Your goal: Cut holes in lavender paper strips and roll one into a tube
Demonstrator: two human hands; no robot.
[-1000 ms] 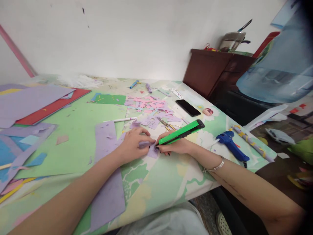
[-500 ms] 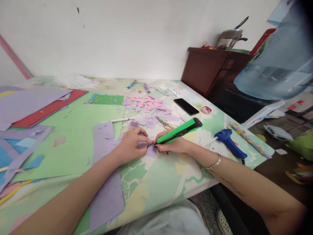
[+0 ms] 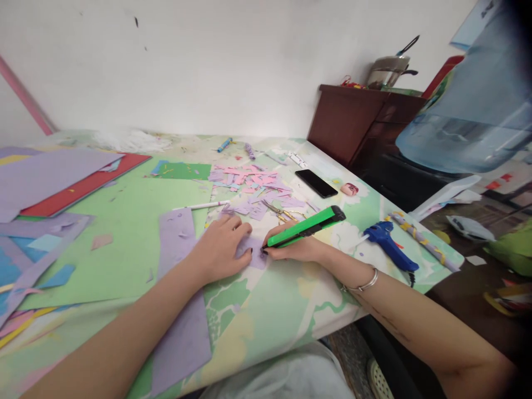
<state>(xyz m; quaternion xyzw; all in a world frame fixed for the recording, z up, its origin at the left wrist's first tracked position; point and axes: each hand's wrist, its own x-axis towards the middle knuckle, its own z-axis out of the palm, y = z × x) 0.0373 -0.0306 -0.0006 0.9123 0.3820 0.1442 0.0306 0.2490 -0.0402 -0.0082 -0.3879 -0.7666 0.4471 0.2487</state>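
Observation:
My right hand [image 3: 291, 244] is closed around a green utility knife [image 3: 307, 226], its front end pointing down at a small purple piece of foam or paper [image 3: 258, 260]. Thumb and index finger apart, my left hand [image 3: 224, 246] lies on the left part of that same piece. Beneath my left wrist runs a long purple strip [image 3: 183, 343]. Gold-handled scissors [image 3: 285, 212] rest just beyond my right hand. Behind both hands spreads a pile of pink and purple scraps [image 3: 249, 180].
A black phone [image 3: 316, 183] and a blue glue gun [image 3: 390, 246] lie to the right, beside a wrapped purple stick [image 3: 428, 241]. A white pen [image 3: 203, 205] lies on the green sheet [image 3: 120, 238]. Stacked coloured sheets [image 3: 58, 172] fill the left. A water bottle [image 3: 469, 122] stands at far right.
My left thumb and index finger have drawn back left from the knife's tip and spread apart, showing more of the small purple piece. The knife stays in my right hand, almost unmoved.

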